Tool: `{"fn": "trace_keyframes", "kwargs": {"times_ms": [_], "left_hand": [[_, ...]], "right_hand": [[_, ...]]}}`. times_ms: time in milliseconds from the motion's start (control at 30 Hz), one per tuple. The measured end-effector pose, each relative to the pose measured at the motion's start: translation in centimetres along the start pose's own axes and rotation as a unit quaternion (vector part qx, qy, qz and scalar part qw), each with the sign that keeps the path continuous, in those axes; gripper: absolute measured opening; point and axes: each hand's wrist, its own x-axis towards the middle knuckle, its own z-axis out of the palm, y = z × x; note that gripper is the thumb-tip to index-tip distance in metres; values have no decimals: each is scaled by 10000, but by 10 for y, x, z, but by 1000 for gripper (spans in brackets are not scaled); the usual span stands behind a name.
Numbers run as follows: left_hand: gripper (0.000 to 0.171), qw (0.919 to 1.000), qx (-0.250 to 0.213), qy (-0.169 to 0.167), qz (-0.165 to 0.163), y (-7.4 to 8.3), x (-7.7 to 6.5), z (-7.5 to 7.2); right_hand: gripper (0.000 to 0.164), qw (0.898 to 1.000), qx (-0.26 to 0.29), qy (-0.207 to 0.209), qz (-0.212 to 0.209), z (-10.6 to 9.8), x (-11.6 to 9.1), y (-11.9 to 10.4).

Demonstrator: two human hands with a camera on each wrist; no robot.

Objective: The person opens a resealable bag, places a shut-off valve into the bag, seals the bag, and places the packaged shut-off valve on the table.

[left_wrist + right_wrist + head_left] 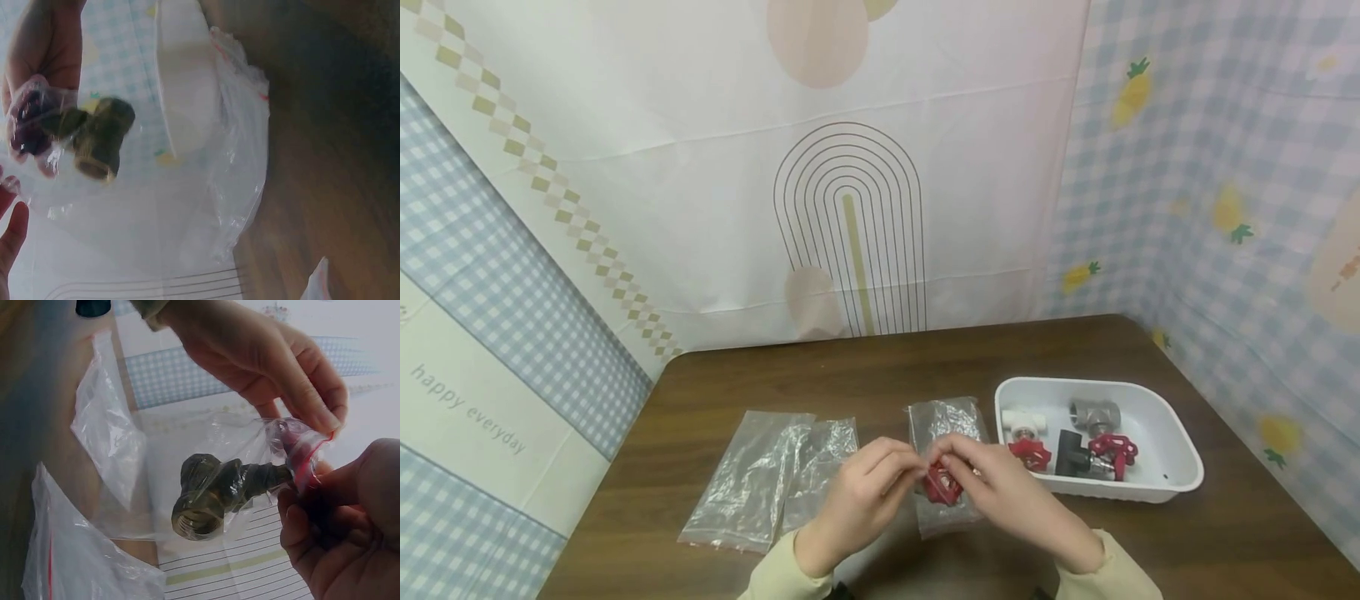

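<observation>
Both hands hold a brass valve (203, 497) with a red handwheel (943, 485), its body inside a clear zip bag (250, 434). My left hand (868, 487) pinches the bag's mouth by its red seal strip, thumb against fingers, as the right wrist view shows. From the other side my right hand (1000, 487) grips the valve at its handwheel end, fingers curled around it. In the left wrist view the threaded tee-shaped body (103, 137) points away from the right hand (47, 56) through the plastic.
On the right stands a white tray (1176, 467) with several valves, one with a white body (1024, 419) and one with a black body (1070, 454). Clear zip bags (748, 479) lie flat at the left, and another bag (947, 417) lies beneath the hands on the brown table (865, 383).
</observation>
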Motion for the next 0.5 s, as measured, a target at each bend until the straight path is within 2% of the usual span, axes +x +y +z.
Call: {"fn": "trace_keyframes", "kwargs": {"times_ms": [267,500], "left_hand": [[10,9998,-75,165,79,0,4,1],[9,9997,-93,201,-51,-3,4,-2]], "right_hand": [[17,9998,-177,3,130,2,0,-2],[26,9989,-252,-383,45,-3,-1,-5]]}}
